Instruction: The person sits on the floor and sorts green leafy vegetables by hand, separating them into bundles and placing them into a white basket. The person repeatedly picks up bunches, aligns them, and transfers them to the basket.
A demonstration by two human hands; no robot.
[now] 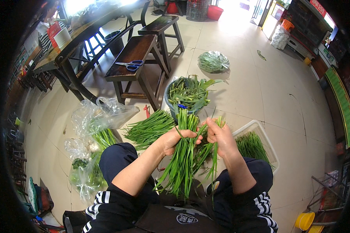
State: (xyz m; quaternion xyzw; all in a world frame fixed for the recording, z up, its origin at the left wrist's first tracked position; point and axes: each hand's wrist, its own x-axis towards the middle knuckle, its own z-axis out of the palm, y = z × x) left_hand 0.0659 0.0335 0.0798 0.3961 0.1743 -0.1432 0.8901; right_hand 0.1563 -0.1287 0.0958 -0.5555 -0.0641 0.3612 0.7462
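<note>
A thick bunch of green garlic chives (184,163) hangs from my left hand (178,139), its cut ends pointing up and away from me. My right hand (220,135) grips a few chive stems (213,163) just beside that bunch, thumb and forefinger pinched near their upper ends. Beyond both hands stands a bucket (168,100) heaped with leaf trimmings (189,91). A pile of chives (151,128) lies on the floor left of my hands. To the right, a white plastic basket (272,148) holds more chives (253,145), partly hidden by my knee.
Clear plastic bags of vegetables (89,171) lie at my left. Blue-handled scissors (132,65) rest on a wooden bench (131,55), near a long table (84,32). A bagged bundle of greens (213,62) sits farther out on the tiled floor. A person (46,32) is at the far left.
</note>
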